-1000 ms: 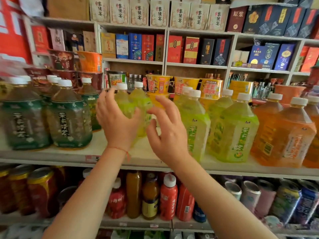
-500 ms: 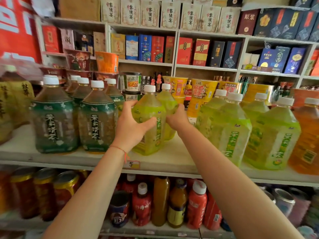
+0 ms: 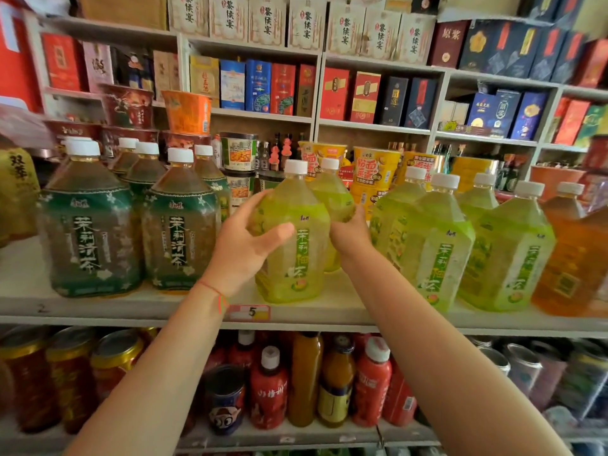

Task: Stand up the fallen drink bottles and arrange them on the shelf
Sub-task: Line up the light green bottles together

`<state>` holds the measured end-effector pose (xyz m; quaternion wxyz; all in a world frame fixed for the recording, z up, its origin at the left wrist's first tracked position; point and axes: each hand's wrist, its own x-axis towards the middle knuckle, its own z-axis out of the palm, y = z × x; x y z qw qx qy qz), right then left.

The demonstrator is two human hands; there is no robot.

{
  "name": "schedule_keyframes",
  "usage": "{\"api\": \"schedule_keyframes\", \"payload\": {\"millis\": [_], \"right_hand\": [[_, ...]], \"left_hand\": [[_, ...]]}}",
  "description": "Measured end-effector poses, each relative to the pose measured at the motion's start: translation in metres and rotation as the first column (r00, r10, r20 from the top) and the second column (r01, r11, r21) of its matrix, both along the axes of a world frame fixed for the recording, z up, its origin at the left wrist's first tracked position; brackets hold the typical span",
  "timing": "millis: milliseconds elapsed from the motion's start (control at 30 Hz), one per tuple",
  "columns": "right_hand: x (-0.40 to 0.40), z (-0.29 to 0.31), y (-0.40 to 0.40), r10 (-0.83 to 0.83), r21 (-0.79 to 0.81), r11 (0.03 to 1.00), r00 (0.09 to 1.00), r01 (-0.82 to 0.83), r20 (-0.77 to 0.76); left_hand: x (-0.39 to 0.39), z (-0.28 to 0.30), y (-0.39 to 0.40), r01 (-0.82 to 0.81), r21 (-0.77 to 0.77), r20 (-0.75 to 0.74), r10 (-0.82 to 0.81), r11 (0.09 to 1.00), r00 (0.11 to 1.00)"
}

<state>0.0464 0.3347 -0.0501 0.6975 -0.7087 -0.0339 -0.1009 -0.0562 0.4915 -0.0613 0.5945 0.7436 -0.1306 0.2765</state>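
Note:
A large yellow-green tea bottle (image 3: 296,245) with a white cap stands upright on the white shelf (image 3: 184,307), with a second one (image 3: 332,199) right behind it. My left hand (image 3: 245,245) wraps round the front bottle's left side, thumb across its face. My right hand (image 3: 350,233) holds the same bottle's right side, its fingers hidden between the two bottles. Dark green-labelled tea bottles (image 3: 179,225) stand to the left, more yellow-green bottles (image 3: 437,245) to the right, and orange bottles (image 3: 572,258) at the far right.
Instant noodle cups (image 3: 375,172) and small bottles sit behind the row. Gift boxes (image 3: 335,93) fill the upper shelves. The lower shelf holds red bottles (image 3: 268,390), juice bottles and cans (image 3: 112,357). A price tag marked 5 (image 3: 251,312) sits on the shelf edge.
Both hands went from reaching open toward the yellow-green bottles to gripping the front one from either side. The view has moved closer to the shelf.

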Motion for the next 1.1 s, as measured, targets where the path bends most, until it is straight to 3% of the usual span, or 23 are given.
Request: {"api": "schedule_keyframes", "payload": {"millis": [100, 267, 433, 600, 767, 900, 1100], "right_hand": [[-0.002, -0.002, -0.003, 0.082, 0.101, 0.992, 0.996, -0.078, -0.033], [-0.008, -0.004, -0.006, 0.278, 0.131, 0.953, 0.96, -0.275, -0.009], [-0.025, 0.001, -0.008, 0.322, 0.145, 0.938, 0.947, -0.316, -0.019], [-0.054, -0.006, -0.007, 0.194, 0.354, 0.923, 0.976, -0.149, -0.095], [-0.087, 0.0, -0.005, 0.084, 0.25, 0.968, 0.972, -0.028, -0.218], [-0.096, 0.009, -0.007, 0.045, 0.193, 0.981, 0.978, -0.005, -0.204], [-0.089, 0.006, -0.012, -0.013, 0.244, 0.969, 0.993, 0.042, -0.119]], "left_hand": [[-0.002, -0.002, -0.004, 0.206, -0.16, -0.053, -0.217, 0.965, 0.975], [0.005, -0.001, -0.018, 0.209, -0.422, -0.118, -0.282, 0.882, 0.952], [0.009, 0.004, -0.029, 0.103, -0.408, -0.241, -0.216, 0.907, 0.946], [0.011, 0.004, -0.041, 0.1, -0.418, -0.252, -0.221, 0.903, 0.942], [0.016, 0.003, -0.059, 0.018, -0.437, -0.196, -0.115, 0.899, 0.974], [0.017, 0.004, -0.071, -0.076, -0.45, -0.208, -0.022, 0.89, 0.978], [0.018, 0.004, -0.084, -0.08, -0.401, -0.17, 0.012, 0.913, 0.985]]}}
